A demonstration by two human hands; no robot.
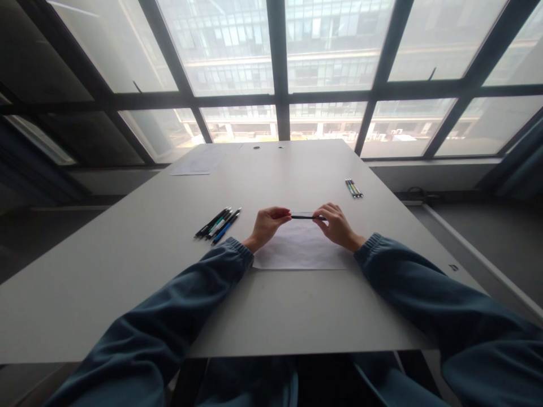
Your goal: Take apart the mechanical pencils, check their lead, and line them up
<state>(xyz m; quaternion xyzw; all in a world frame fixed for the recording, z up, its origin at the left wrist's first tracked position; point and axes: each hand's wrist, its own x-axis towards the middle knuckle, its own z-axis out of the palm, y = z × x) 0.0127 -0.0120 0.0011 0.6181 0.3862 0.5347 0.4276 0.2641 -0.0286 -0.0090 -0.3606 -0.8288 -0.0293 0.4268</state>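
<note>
"Dark blue, elastic-cuffed cloth sleeves point(169, 308) are filling the near foreground, stretching forward over a smooth white tabletop point(127, 282)."

"And what is happening beyond them?"

"The left hand point(268, 223) and the right hand point(338, 226) are facing each other, both holding one slim black pen point(302, 217). The left fingers are pinching one end; the right fingers are grasping it near the other, partly covering it."

"Where are they holding it?"

"It is running roughly level from side to side, over the far part of a plain white paper sheet point(305, 249). I cannot tell whether it is touching the sheet."

"What is lying around them?"

"A loose bunch of black, green-and-white and blue pens point(218, 224) is lying just left of the left hand. A smaller row of slim pens with dark and yellowish barrels point(353, 187) is resting farther off, beyond the right hand, near the tabletop's right edge."

"And farther back?"

"White papers point(197, 163) are lying toward the far left corner, and a broad dark-framed window point(278, 56) is rising behind the tabletop."
</note>
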